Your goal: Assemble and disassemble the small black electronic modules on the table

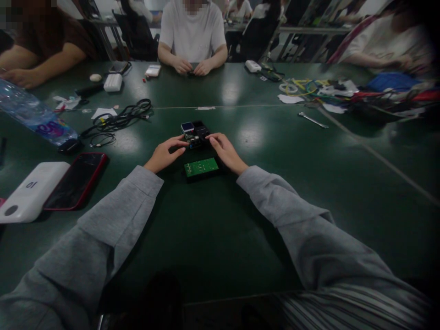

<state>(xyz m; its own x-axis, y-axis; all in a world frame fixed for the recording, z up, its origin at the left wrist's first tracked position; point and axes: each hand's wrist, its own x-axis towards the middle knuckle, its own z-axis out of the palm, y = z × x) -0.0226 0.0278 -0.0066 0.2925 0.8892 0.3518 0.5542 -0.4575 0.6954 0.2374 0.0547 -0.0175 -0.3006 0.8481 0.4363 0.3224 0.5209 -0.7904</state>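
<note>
On the dark green table, a small opened electronic device (192, 139) with a bare circuit board and a little screen (187, 127) lies between my hands. A black casing part (201, 130) sits against its right side. My left hand (167, 152) has its fingers stretched out, fingertips at the device's left edge. My right hand (225, 149) rests with extended fingers at the black casing's right edge. Neither hand is wrapped round anything. Closer to me lies a green circuit board (201, 167) set in a black shell.
At left are a red-edged phone (77, 181), a white power bank (32, 192), a plastic bottle (37, 114) and coiled black cables (120, 117). A wrench (312, 120) lies right, before a heap of wires (357, 94). A person (192, 36) sits opposite, with others nearby.
</note>
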